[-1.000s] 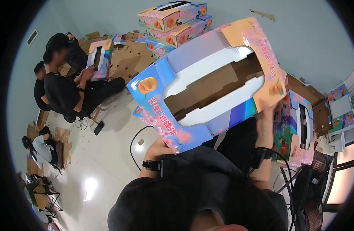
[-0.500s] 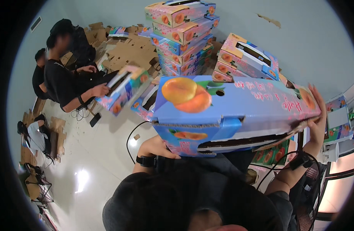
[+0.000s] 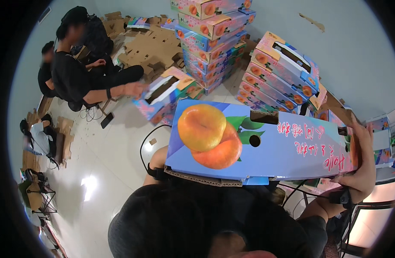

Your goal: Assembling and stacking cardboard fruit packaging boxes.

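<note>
A blue cardboard fruit carton [image 3: 266, 146] printed with peaches is held up in front of my chest, its broad printed face turned toward the camera. At its right end my right hand [image 3: 364, 165] grips the edge, thumb along the lower side and fingers up the end. My left hand [image 3: 158, 158] is at the carton's left end; only the back of it near the wrist shows, its fingers hidden behind the cardboard. A torn-looking corrugated edge and a blue tab run along the carton's lower side.
A tall stack of similar cartons [image 3: 212, 47] stands ahead by the wall, with a shorter leaning stack [image 3: 283, 73] to its right. At left a seated co-worker [image 3: 83, 69] reaches to another carton [image 3: 167, 92]. Flattened cardboard [image 3: 152, 49] lies behind; a phone [image 3: 107, 121] rests on the floor.
The carton in my hands has tilted, so its printed face shows more and its slotted side is out of sight. The co-worker's carton has moved right, toward the tall stack.
</note>
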A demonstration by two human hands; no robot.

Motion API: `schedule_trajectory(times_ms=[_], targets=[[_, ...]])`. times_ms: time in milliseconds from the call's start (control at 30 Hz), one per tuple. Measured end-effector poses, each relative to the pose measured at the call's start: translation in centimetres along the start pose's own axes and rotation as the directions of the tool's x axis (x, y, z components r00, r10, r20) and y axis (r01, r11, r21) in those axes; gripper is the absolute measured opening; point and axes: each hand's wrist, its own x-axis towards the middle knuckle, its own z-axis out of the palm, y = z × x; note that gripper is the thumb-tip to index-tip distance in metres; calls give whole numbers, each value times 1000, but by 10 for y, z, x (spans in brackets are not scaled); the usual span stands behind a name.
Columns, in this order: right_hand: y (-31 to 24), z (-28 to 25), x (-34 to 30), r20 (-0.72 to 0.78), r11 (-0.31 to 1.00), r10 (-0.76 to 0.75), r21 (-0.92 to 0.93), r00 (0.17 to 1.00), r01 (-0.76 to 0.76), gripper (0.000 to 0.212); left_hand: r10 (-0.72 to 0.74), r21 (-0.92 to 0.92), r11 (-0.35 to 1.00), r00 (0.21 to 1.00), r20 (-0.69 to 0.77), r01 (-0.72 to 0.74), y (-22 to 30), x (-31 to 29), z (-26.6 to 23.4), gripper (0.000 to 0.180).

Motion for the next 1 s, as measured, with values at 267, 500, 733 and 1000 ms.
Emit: schedule_trajectory(times_ms=[267, 500, 733, 1000], targets=[[9, 10, 6, -46, 969, -86, 228, 995, 95, 102, 61, 207, 974, 986, 158, -93, -7, 17, 5, 52], [54, 71, 20, -535, 959, 214, 276, 817, -70, 71, -14, -409, 905, 951, -309, -119, -3, 42, 23, 109], [94, 191, 9, -87, 271, 704, 950, 705, -154, 47, -173, -635, 755, 885, -432, -162, 4, 53, 18, 79], [72, 203, -10, 272, -223, 730, 962, 627, -158, 45, -134, -630, 745, 876, -463, -219, 1, 59, 17, 74]])
